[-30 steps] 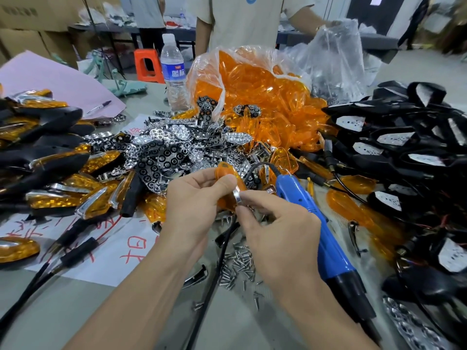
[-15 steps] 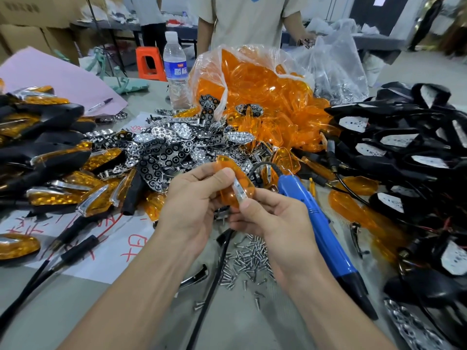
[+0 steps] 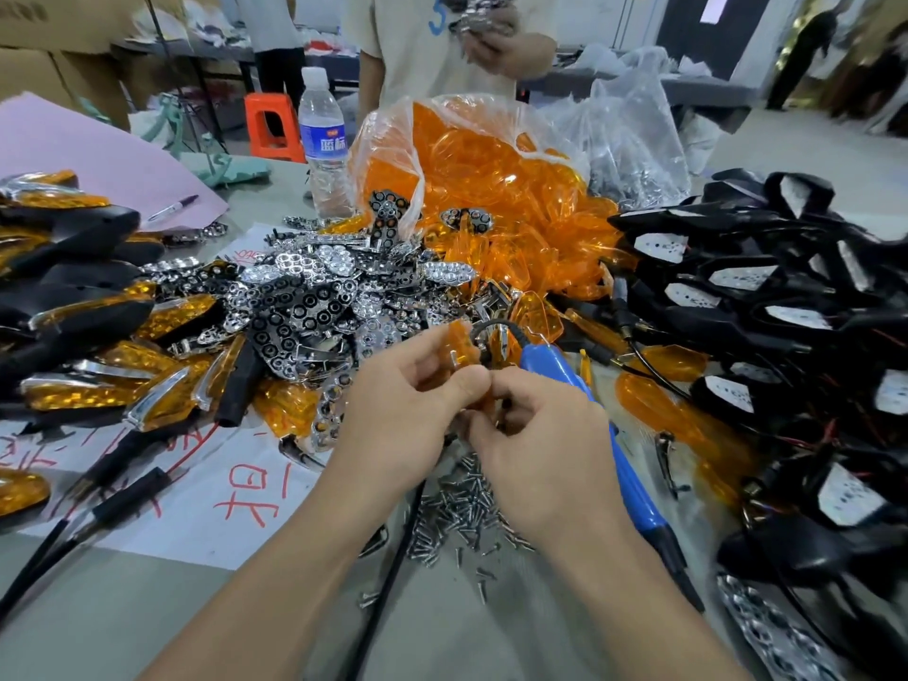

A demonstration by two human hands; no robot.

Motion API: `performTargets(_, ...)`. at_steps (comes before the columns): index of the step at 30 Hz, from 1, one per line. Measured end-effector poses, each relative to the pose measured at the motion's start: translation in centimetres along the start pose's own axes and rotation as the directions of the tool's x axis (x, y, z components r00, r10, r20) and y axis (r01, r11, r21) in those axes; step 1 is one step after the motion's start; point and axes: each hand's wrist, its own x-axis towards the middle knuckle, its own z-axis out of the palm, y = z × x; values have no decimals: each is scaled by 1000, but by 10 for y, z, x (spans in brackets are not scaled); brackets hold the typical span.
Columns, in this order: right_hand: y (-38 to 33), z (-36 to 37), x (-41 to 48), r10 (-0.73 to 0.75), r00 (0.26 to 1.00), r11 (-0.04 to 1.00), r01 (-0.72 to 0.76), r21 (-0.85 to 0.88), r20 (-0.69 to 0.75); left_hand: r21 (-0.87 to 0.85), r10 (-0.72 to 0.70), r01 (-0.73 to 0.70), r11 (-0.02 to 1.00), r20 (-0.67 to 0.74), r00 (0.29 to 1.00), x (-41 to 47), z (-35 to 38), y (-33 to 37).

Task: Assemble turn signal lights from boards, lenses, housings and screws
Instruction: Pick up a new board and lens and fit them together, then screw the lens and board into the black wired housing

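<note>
Head, left hand (image 3: 403,410) pinching lens (image 3: 462,342), blue-labelled bottle (image 3: 322,140)

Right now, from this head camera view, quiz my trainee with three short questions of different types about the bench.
1. True or false: the blue screwdriver lies on the table, held by neither hand.
2. Where is the loose screw pile? A at the table's far edge; B near the person, between the forearms; C at the far left.
3. Fill in: the left hand and right hand together hold one small ____ lens.
Key: 1 true; 2 B; 3 orange.
</note>
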Motion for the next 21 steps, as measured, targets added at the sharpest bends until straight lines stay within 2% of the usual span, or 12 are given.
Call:
performTargets(2, -4, -15, 4, 30, 1000, 998, -30, 51, 7, -27, -56, 57, 998, 37, 998, -2, -2, -1)
performTargets(4, -2, -37, 11, 96, 995, 995, -96, 30, -26, 56, -52, 49, 997, 48, 997, -7, 0, -3)
performTargets(5, 1, -49, 16, 119, 992, 992, -121, -39, -38, 138, -40, 35, 990, 30, 999, -9, 3, -3)
performTargets(7, 10, -74, 28, 149, 989, 948, -149, -283, -20, 364, -5, 20, 931, -43, 999, -10, 6, -3)
performTargets(10, 27, -104, 48, 286, 952, 784, -167, -598, 109, 563, 13, 24, 826, -61, 998, -9, 8, 0)
performTargets(13, 47, -118, 60, 393, 894, 680, -125, -723, 216, 622, 37, -29, 782, 0, 999, -13, 11, -1)
performTargets(16, 66, -125, 65, 384, 901, 630, -97, -770, 201, 651, 101, -95, 753, 28, 994, -16, 16, -7)
performTargets(19, 77, -128, 62, 424, 876, 570, -59, -819, 232, 656, 119, -111, 747, 31, 992, -16, 21, -13)
performTargets(21, 80, -129, 58, 411, 887, 563, -68, -824, 208, 658, 139, -126, 743, 33, 990, -17, 27, -13)
